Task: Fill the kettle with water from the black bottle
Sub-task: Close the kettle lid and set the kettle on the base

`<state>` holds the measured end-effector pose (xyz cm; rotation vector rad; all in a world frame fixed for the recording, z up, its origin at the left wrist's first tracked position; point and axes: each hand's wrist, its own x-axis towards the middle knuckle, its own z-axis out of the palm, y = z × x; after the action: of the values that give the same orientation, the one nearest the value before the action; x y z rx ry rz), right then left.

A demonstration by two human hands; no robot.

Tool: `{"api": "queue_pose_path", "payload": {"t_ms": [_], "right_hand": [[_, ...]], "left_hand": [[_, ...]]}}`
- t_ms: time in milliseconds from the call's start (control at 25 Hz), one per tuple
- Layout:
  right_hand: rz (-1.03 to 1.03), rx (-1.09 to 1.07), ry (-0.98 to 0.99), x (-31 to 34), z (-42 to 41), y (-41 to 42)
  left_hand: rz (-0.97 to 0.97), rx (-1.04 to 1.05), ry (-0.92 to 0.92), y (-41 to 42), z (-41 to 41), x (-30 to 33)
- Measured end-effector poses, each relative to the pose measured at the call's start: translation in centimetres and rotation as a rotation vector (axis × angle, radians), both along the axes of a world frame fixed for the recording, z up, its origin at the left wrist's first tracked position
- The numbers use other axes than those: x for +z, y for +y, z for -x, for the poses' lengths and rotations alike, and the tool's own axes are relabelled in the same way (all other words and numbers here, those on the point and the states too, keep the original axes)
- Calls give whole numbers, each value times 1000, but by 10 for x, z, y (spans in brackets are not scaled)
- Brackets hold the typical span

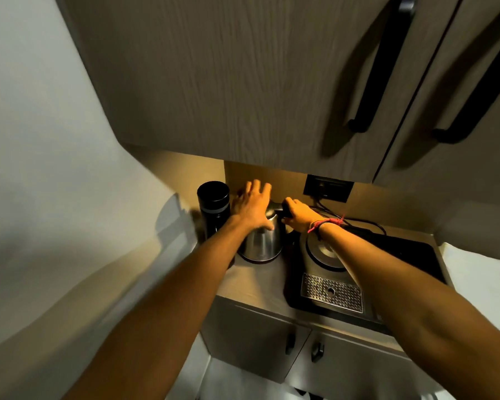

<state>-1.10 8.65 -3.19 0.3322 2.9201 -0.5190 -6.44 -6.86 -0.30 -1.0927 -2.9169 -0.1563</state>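
A steel kettle (261, 241) stands on the counter (257, 281) under the wall cabinet. My right hand (299, 216) is closed around its black handle at the top right. My left hand (253, 204) hovers over the kettle's lid with fingers spread, holding nothing. The black bottle (213, 206) stands upright just left of the kettle, against the back wall, with its cap on. My left forearm passes right beside the bottle.
A black tray (399, 255) to the right carries the round kettle base (324, 252) and a perforated metal drip grate (331, 295). A wall socket (328, 187) with cords sits behind. The wall cabinet (243, 82) hangs low overhead. Lower cabinet doors (257, 339) are below.
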Motion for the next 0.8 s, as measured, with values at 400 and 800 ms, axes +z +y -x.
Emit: {"api": "queue_pose_path", "payload": {"t_ms": [400, 800], "right_hand": [[7, -102, 263, 1, -14, 7], [-36, -282, 297, 33, -71, 96]], "left_hand": [[137, 162, -199, 31, 7, -1], [-20, -78, -177, 109, -24, 25]]}}
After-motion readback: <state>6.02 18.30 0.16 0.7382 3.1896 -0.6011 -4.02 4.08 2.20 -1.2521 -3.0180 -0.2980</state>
